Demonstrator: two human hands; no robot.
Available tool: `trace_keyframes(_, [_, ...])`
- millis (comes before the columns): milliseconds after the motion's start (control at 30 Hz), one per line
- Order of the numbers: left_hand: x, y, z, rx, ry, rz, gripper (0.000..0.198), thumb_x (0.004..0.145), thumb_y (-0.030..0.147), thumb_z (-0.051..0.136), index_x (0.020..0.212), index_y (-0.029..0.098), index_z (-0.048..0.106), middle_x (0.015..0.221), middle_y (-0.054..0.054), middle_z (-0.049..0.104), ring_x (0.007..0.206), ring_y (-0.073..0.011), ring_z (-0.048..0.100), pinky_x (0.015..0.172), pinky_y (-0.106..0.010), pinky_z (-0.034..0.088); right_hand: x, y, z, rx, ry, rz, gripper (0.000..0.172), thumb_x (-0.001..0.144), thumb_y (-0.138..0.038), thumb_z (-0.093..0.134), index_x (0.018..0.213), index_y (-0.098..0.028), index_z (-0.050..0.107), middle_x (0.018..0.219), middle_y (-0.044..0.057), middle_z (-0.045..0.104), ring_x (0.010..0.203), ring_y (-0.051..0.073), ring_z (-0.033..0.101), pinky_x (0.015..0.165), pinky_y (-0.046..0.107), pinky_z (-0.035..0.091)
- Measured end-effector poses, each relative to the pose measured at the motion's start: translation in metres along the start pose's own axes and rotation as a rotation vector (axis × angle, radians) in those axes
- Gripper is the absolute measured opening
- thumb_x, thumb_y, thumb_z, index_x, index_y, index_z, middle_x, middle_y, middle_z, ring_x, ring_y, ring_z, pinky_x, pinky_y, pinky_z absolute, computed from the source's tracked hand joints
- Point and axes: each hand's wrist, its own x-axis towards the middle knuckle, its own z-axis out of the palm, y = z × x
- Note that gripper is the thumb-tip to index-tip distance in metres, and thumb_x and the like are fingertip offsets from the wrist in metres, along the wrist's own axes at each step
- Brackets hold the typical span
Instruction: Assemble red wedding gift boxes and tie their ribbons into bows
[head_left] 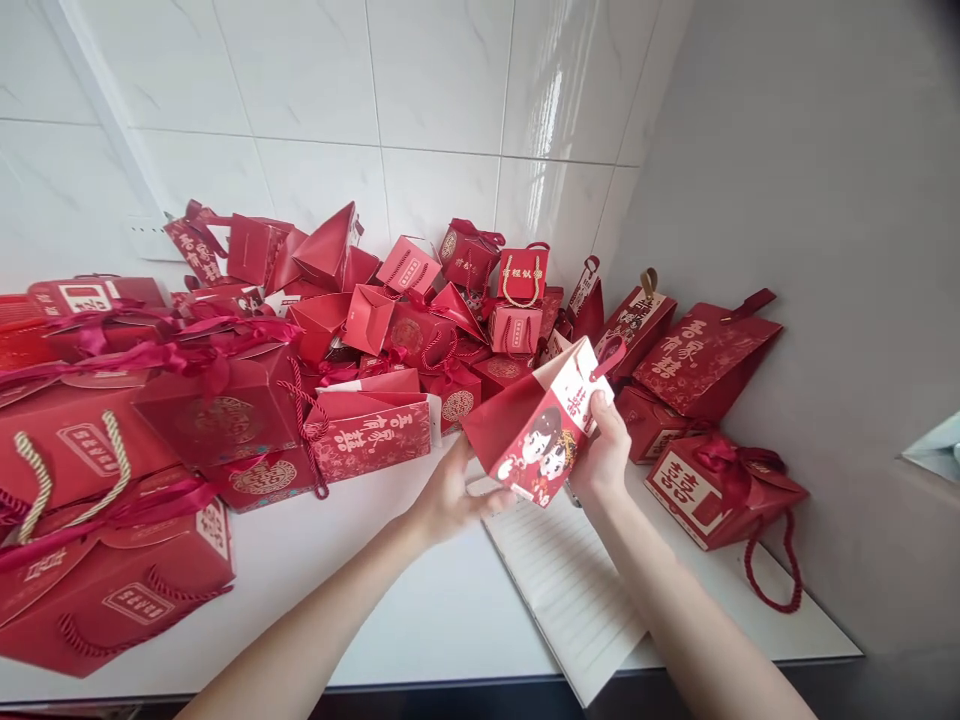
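Note:
A red and white gift box (534, 440) with a cartoon couple on its face and a ribbon loop at the top is held up in front of me, tilted. My left hand (454, 495) grips its lower left edge, thumb underneath. On the other side, my right hand (606, 450) holds the upper right edge near the ribbon. Under the box lies a lined notebook (570, 580) on the white tabletop (420, 620), partly covered by my right forearm.
Red gift boxes are heaped along the tiled wall (442, 90). Larger boxes with rope handles (112, 590) crowd the left side. At the right, a bow-tied box (720, 490) stands by the grey wall (810, 180). The table's front edge runs close below my forearms.

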Motion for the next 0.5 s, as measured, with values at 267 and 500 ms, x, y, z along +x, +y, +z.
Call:
trace_keyframes(267, [-0.004,-0.020,0.000,0.241,0.089,0.264,0.091,0.068,0.036,0.077,0.143,0.027,0.026,0.136,-0.014,0.049,0.124,-0.0345,0.049,0.097,-0.053,0.046,-0.009,0.006,0.002,-0.065,-0.184,-0.193,0.029,0.071,-0.046,0.064,0.087,-0.023,0.057,0.078,0.000,0.071,0.074,0.019,0.065,0.072,0.034,0.051])
trace_keyframes(500, [-0.003,-0.030,-0.012,0.436,0.127,0.480,0.103,0.069,0.031,0.076,0.148,0.032,0.011,0.137,-0.012,0.050,0.125,-0.0323,0.049,0.101,-0.052,0.042,-0.013,0.005,0.005,-0.104,-0.291,-0.217,0.025,0.070,-0.043,0.058,0.085,-0.023,0.055,0.079,0.002,0.072,0.080,0.023,0.067,0.080,0.042,0.050])
